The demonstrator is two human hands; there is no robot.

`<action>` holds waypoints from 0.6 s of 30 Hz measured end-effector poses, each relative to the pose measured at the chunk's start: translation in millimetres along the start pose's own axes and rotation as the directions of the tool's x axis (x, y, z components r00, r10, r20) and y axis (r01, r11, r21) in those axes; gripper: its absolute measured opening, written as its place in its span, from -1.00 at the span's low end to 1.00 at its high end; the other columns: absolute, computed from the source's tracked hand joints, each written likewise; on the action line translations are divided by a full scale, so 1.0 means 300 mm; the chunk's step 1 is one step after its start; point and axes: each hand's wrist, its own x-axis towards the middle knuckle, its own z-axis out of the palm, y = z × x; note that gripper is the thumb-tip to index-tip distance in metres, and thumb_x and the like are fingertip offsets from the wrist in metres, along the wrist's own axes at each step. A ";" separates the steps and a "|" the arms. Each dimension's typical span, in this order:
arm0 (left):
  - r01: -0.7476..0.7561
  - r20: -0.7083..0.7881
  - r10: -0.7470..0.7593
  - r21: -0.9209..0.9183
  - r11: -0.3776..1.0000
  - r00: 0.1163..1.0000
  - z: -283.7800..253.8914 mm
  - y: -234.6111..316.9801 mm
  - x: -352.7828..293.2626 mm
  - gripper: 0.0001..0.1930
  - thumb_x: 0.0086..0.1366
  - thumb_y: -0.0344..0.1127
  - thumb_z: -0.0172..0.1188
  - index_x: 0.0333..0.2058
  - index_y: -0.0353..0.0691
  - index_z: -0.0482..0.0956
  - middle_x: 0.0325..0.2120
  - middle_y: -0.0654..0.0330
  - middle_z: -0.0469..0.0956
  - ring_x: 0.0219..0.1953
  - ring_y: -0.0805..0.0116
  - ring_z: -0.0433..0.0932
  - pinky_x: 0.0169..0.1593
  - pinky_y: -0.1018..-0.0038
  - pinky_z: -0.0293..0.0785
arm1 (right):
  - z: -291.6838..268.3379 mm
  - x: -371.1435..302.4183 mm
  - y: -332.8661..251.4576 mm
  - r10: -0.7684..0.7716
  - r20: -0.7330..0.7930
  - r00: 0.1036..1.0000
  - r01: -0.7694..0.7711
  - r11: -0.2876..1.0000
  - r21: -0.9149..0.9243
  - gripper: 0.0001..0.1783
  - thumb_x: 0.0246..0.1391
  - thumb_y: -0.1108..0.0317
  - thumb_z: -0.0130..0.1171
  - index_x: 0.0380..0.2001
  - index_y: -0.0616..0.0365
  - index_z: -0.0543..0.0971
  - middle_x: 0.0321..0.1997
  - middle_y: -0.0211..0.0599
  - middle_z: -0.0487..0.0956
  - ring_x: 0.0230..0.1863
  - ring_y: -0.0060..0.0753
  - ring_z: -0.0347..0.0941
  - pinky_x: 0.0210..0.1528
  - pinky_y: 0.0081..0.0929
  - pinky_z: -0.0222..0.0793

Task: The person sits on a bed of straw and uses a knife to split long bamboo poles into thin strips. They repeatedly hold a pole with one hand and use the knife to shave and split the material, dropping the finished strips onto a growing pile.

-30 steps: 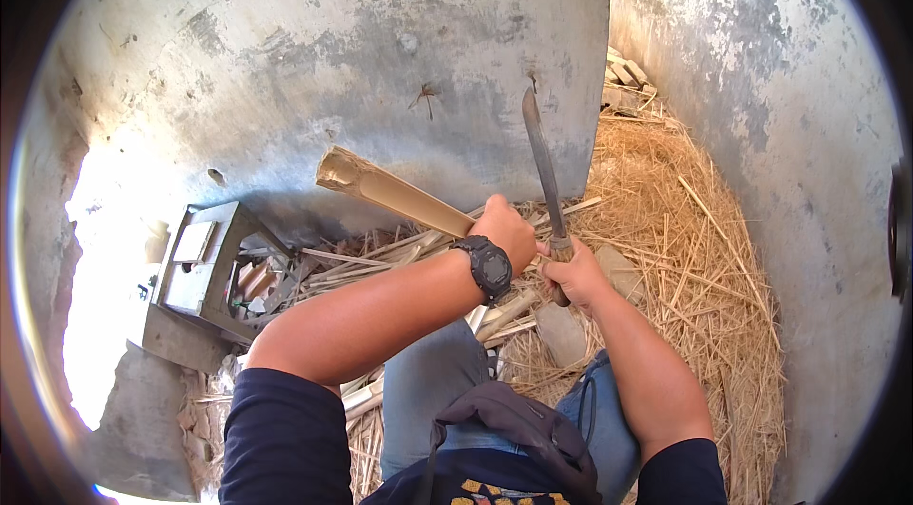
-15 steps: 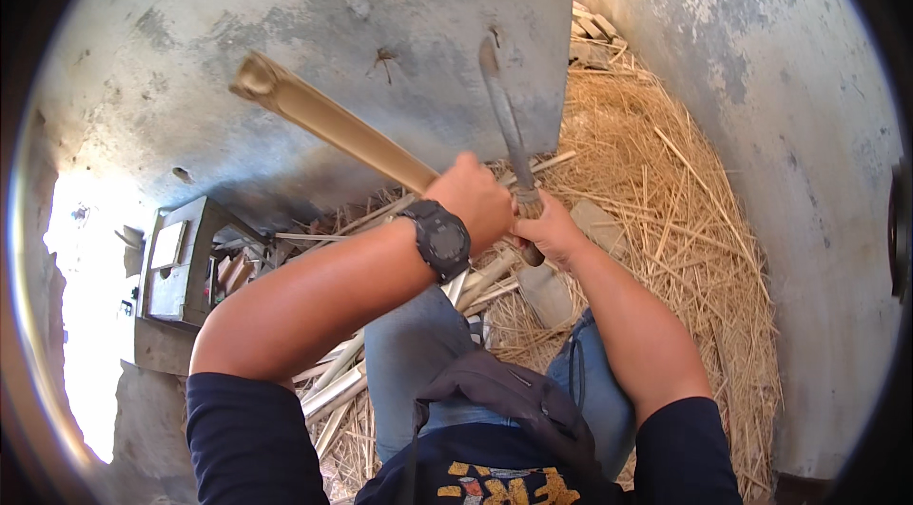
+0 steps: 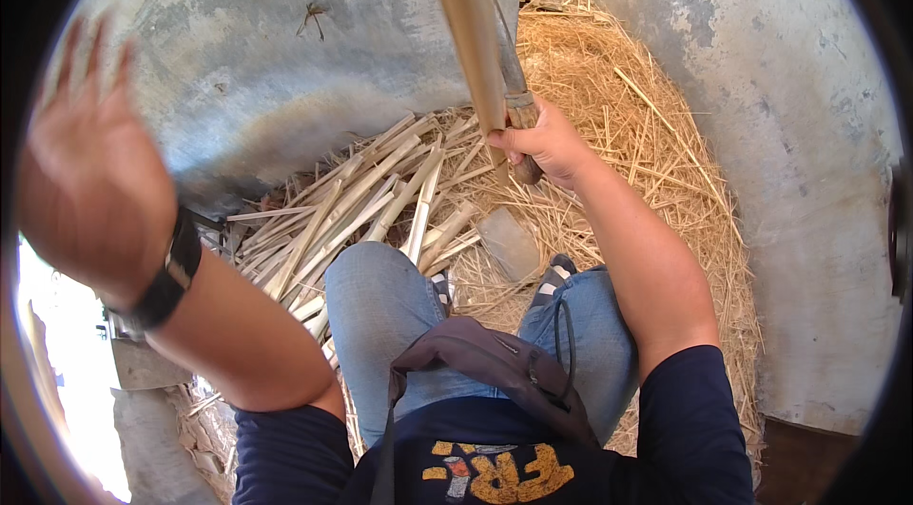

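Note:
My right hand (image 3: 553, 145) is closed around the wooden handle of a long-bladed machete (image 3: 512, 67). The same hand's thumb pins the lower end of a long split bamboo piece (image 3: 468, 25) against it. That piece rises away from me past the top of the view and partly covers the blade. Far off to the left, my left hand (image 3: 100, 186) is raised with its fingers spread and nothing in it, somewhat blurred. A black watch is on that wrist.
Many split bamboo strips (image 3: 366, 186) lie heaped beyond my knees. Straw-like shavings (image 3: 628, 163) cover the floor to the right, and a flat grey slab (image 3: 511, 243) rests between my feet. Worn grey walls (image 3: 761, 172) stand at the far left and right.
My left hand has left the bamboo and swung out to the left, opening. The bamboo piece has turned from leaning left to nearly upright beside the blade, now held in my right hand.

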 end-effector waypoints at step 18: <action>0.098 0.519 -0.091 0.014 0.995 0.850 0.054 -0.067 -0.166 -0.41 0.38 -0.09 0.10 0.20 -0.44 0.32 0.00 -0.02 0.53 0.04 0.16 0.51 0.09 0.23 0.41 | -0.145 -0.103 -0.055 -0.026 -0.019 0.999 0.014 0.881 -0.473 -0.26 -0.09 0.35 0.49 0.17 0.30 0.44 -0.06 -0.15 0.64 -0.08 -0.37 0.57 -0.02 -0.42 0.48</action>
